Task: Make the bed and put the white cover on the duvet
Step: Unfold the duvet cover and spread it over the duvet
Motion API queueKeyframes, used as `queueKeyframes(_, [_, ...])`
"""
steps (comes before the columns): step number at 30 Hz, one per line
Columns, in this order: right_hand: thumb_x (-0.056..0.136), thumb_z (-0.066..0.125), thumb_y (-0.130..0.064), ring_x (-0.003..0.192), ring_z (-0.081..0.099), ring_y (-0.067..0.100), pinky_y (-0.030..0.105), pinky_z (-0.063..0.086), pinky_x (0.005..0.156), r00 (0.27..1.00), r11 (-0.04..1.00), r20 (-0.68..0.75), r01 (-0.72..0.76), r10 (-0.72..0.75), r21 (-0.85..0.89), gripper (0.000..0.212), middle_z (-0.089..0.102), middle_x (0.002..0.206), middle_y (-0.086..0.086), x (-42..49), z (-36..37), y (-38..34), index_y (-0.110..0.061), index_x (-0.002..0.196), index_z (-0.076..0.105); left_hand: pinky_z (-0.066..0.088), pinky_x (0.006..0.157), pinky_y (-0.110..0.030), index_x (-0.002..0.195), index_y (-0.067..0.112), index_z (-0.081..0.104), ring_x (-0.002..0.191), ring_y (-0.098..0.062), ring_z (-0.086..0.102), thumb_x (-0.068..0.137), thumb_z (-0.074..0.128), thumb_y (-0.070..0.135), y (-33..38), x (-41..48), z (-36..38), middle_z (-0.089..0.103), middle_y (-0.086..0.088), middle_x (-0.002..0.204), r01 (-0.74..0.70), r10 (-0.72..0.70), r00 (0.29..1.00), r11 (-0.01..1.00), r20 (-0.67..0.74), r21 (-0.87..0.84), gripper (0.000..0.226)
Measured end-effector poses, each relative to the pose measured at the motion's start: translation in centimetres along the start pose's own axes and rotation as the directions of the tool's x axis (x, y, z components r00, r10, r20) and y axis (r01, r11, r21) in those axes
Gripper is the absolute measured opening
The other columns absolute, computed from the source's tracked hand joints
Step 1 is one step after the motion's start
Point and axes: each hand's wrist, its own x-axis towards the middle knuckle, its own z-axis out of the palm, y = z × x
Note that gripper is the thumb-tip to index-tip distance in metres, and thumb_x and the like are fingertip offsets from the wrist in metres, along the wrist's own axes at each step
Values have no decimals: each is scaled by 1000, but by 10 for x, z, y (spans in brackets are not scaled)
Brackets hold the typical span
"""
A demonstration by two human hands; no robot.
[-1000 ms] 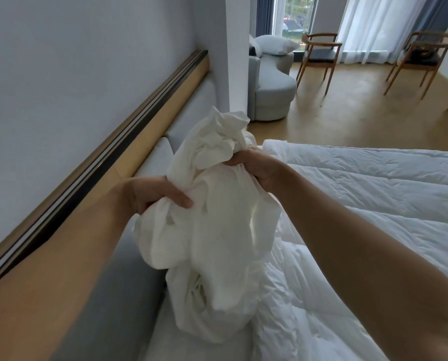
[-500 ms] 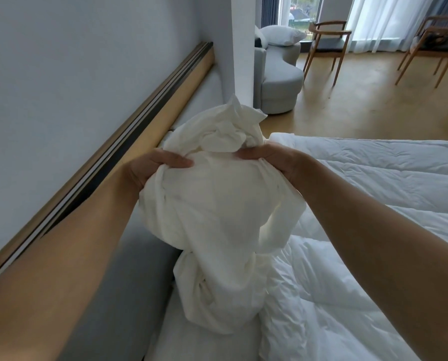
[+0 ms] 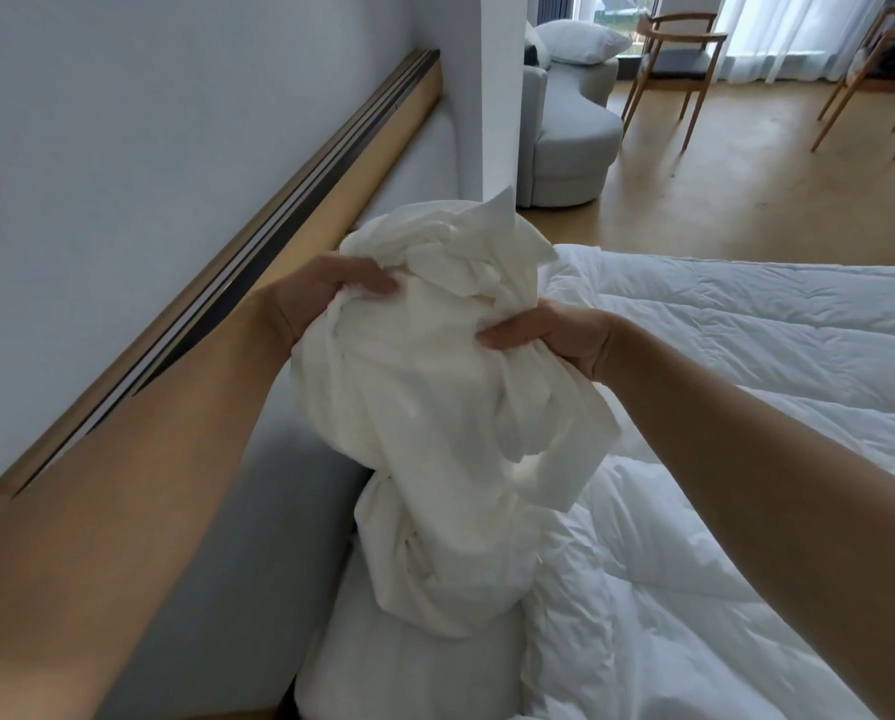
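On my feed both hands are up in front of the camera with the cover [image 3: 435,407] bunched between them. The left hand [image 3: 325,288] is on the bundle's upper left side, fingers curled over a fold and gripping it. The right hand [image 3: 549,337] is on the upper right side, a little lower than the left, and clutches a gathered wad of cloth. I cannot see either palm, as the fabric hides them.

The cover is a crumpled mass. A loose corner pokes up above both hands, and the bulk hangs below them in twisted folds. Its lowest part rests on a pillow [image 3: 409,662] at the head of the bed. So most of the cover sits between and beneath the hands, raised off the bed except for that bottom end.

The duvet [image 3: 746,330] lies spread over the bed to the right, under the right forearm, and is rumpled where it comes near the hanging cloth. I cannot tell whether the two touch there.

To the left runs the grey padded headboard [image 3: 299,511], topped by a wooden rail [image 3: 362,163] against the wall [image 3: 149,148]. Past the bed I see a grey armchair [image 3: 570,142] and a wooden chair [image 3: 679,59] on the floor [image 3: 746,189].
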Motion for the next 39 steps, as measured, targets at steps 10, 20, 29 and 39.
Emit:
queueKeyframes(10, [94,63,-11,86,74,22,33,60,70,951,977,-241,209,-191,50,14,73,96,10,11,7,-4,-11,108,67,58,90,-51,127,11,63,112,-36,69,50,87,5,-44,-7,32,71,-14,123,254,-317,931,918,182,304,81])
queueKeyframes(20, [77,72,-21,100,69,31,43,60,87,943,989,-298,132,-147,-69,47,70,112,18,13,-2,1,-7,121,66,61,76,-42,100,10,80,85,-33,72,48,84,17,-72,-10,33,72,-18,100,310,-295,924,950,241,-26,53])
queueKeyframes(29, [85,71,-21,85,72,18,28,59,69,930,986,-332,122,-155,-117,26,74,94,4,9,3,6,-17,111,67,59,87,-49,128,8,63,110,-39,69,63,74,0,-53,-7,34,71,-18,123,308,-380,911,885,158,351,66])
queueKeyframes(39, [49,99,-19,91,75,27,39,62,74,989,968,27,-136,144,-212,66,76,103,10,-15,15,-12,-17,109,72,52,88,-51,105,4,67,96,-37,62,52,65,16,-2,12,17,64,-17,102,-159,194,969,963,-150,217,55])
